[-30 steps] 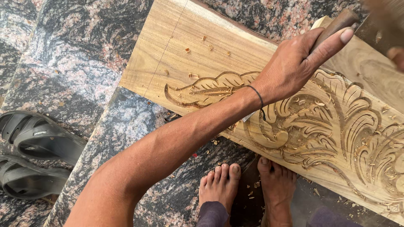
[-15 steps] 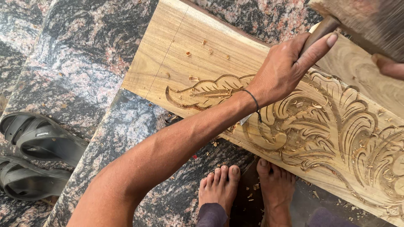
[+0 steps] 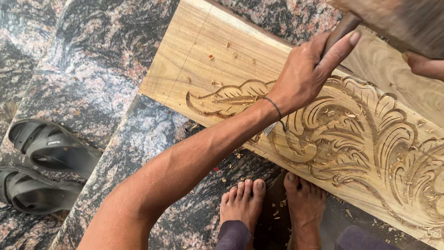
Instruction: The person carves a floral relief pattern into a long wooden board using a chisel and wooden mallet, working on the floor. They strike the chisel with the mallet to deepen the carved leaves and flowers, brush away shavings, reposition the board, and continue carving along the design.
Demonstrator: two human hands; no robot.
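At far left, on the mottled grey-pink polished stone floor (image 3: 106, 78), a pair of dark grey rubber sandals (image 3: 44, 171), lying side by side, well apart from the work. Rightward, a long pale wooden plank (image 3: 208, 41) laid slantwise across the stone, its left end bare but for a thin pencil line and a few scattered small wood chips (image 3: 222, 53). Just beyond, a carved leaf tip, then deep scrolling foliage cut in relief and running on to the right edge of the frame. Below the plank, near centre, two bare feet (image 3: 273, 203) planted on the stone, among more shavings. Across the carving, a bare forearm with a thin dark cord around the wrist, ending in the left hand (image 3: 307, 74), closed around a dark slender chisel handle (image 3: 341, 30), forefinger stretched along it; lower down, near the wrist, a small metal tip just visible against the carved wood. Top right, a blurred brown wooden mallet block (image 3: 397, 23) above the handle's end. At the right edge, only a fingertip or two of the right hand (image 3: 423, 65) showing beneath that block; grip there impossible to judge.
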